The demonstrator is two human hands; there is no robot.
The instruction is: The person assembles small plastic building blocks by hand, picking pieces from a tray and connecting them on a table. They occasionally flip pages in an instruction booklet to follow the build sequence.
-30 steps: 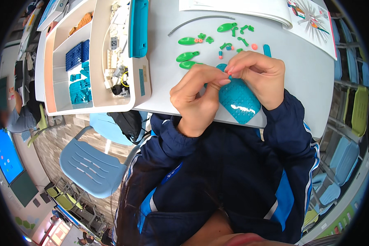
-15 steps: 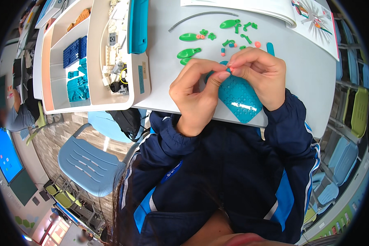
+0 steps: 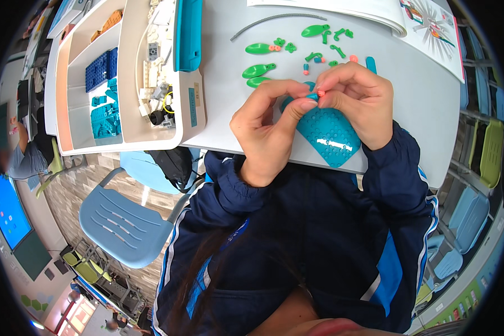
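The broad grey worktop (image 3: 414, 106) lay as it had half a second earlier. On its left sat the white plastic compartment bin (image 3: 189, 133) of sorted bricks, its side bearing a small teal label (image 3: 194, 106) with pale lettering. The white paper booklet (image 3: 428, 36) lay open at the far right, a colourful model picture on its page. The curved teal studded plastic panel (image 3: 331, 140) rested at the near edge, its upper part blocked by the hands.

The left hand (image 3: 266, 131) and right hand (image 3: 367, 101) almost met above it, the right slightly farther right than before. Beyond them lay the thin grey ribbed hose (image 3: 274, 21) and glossy green leaf-shaped pieces (image 3: 259, 71), the nearest partly covered by the left fingers.

The left thumb and forefinger pinched a small teal cylindrical piece (image 3: 312, 97), now showing more plainly; the right fingers gripped a tiny coral plastic piece (image 3: 321, 93) right beside it. Whether the two were joined could not be told.
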